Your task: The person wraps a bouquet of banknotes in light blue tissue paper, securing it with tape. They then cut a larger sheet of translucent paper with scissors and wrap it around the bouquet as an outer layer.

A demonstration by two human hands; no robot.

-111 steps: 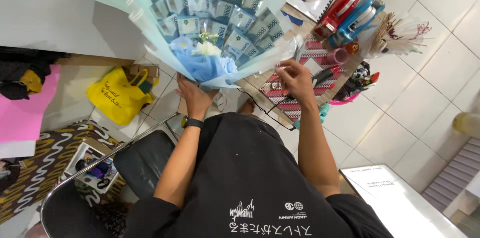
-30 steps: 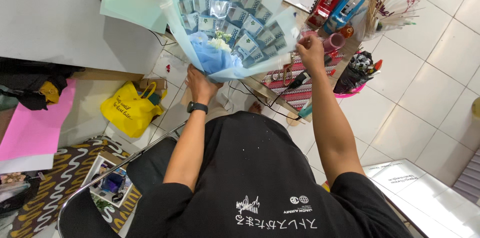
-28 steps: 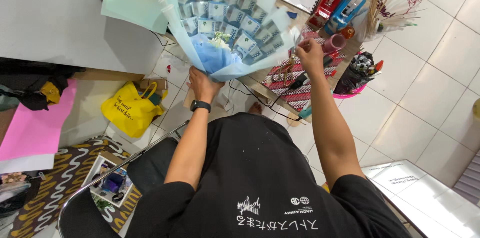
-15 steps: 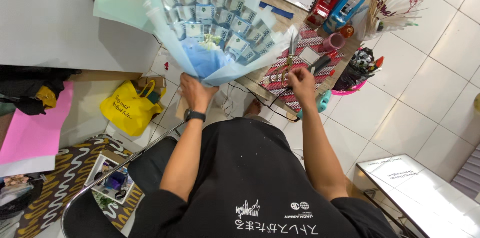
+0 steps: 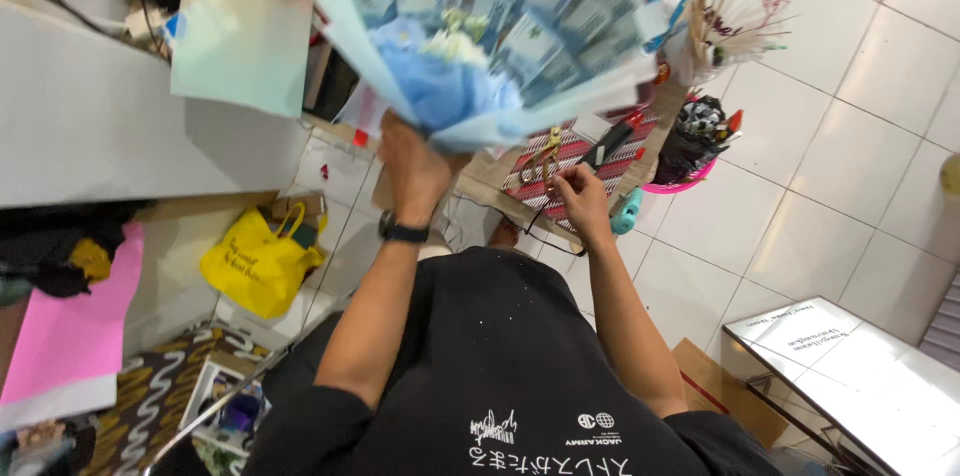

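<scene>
White floor tiles lie below us; our left hand (image 5: 415,171) has its fingers closed round the bouquet (image 5: 480,36) stem, overhead. Our right hand (image 5: 580,201) pinches scissors (image 5: 543,158) above the striped worktop (image 5: 580,151); we judge a blade may nick the wrap.

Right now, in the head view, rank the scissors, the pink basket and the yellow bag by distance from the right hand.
1. Scissors, just above the right hand, on the striped mat.
2. Pink basket, farther right, on the tiled floor.
3. Yellow bag, far left, beyond the left forearm.
</scene>
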